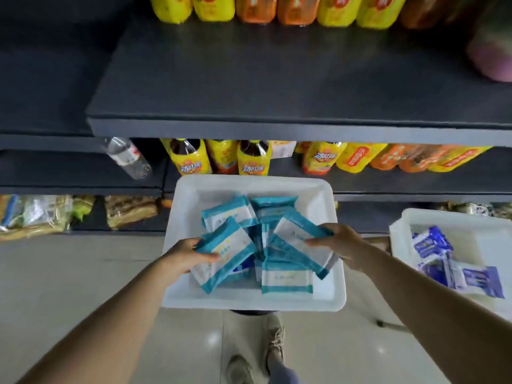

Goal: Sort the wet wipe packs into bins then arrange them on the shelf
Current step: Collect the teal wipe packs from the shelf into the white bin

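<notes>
Far left, low shelf holds snack bags [33, 214] in clear wrap, next to them a brownish packet [130, 210]. Above those, a clear water bottle [126, 157] lies tilted on the middle shelf. Left hand [184, 254] reaches into the white bin [177, 245] from its left edge, thumb on top and fingers curled under one teal wipe pack [224, 252], gripping it at the near left corner; that pack is tilted and sits above the others in the bin. White bin is centered in front of the person, below the middle shelf front, filled with a loose heap of teal-and-white wipe packs [249, 214], some flat, some on edge; one lies flat at the near side [286, 278]. Behind the bin, yellow tea bottles [191, 159] stand on the middle shelf, more yellow and orange ones lying to the right [388, 157]. Above, the dark shelf board [277, 87] is bare at the front, with yellow and orange bottles [277, 8] along its back. Right hand [339, 242] comes in from the bin's right side, fingers curled on the far end of a second teal pack [297, 242], holding it slanted over the heap. Below the bin, a shoe [275, 336] on the tile floor [69, 278]. Far right, a second white bin [454, 217] holds dark blue wipe packs [432, 242], well apart from the teal ones. Top right a pinkish blurred object, cannot tell what.
</notes>
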Action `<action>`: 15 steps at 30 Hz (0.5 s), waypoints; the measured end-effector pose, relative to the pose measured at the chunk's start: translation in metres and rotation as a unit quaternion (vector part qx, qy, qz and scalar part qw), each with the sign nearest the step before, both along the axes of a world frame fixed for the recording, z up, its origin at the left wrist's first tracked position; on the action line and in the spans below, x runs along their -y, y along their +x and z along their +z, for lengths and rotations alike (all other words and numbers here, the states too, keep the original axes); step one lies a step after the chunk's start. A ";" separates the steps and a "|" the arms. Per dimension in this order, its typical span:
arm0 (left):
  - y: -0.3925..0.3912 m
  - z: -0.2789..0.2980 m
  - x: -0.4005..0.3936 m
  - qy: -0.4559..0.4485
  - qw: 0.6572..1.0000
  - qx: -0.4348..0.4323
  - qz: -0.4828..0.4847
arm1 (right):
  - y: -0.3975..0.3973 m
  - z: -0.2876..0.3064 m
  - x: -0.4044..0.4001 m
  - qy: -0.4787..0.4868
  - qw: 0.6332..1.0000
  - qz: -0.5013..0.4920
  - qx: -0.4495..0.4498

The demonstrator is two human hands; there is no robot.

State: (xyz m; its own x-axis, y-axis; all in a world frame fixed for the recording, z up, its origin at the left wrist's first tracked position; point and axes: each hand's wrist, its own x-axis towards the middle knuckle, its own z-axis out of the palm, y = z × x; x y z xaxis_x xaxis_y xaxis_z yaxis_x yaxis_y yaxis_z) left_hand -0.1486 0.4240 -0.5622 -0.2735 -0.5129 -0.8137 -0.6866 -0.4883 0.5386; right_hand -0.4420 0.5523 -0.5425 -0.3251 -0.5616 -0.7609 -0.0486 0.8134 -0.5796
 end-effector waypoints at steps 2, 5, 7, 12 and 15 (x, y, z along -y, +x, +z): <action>0.002 -0.023 -0.001 0.024 1.000 0.004 0.009 | -0.002 -0.021 -0.001 0.035 0.999 -0.001 0.017; 0.001 -0.031 0.008 0.045 0.999 -0.004 0.018 | -0.007 -0.036 0.002 0.050 0.998 0.003 0.037; -0.004 -0.034 0.018 0.050 0.999 -0.008 0.015 | -0.009 -0.042 0.008 0.054 0.997 0.001 0.049; -0.025 -0.037 0.048 0.029 0.999 -0.027 0.023 | -0.015 -0.059 0.033 0.033 0.998 -0.005 0.046; -0.035 -0.050 0.063 0.014 0.999 -0.021 0.023 | -0.015 -0.074 0.043 0.040 0.999 0.019 0.011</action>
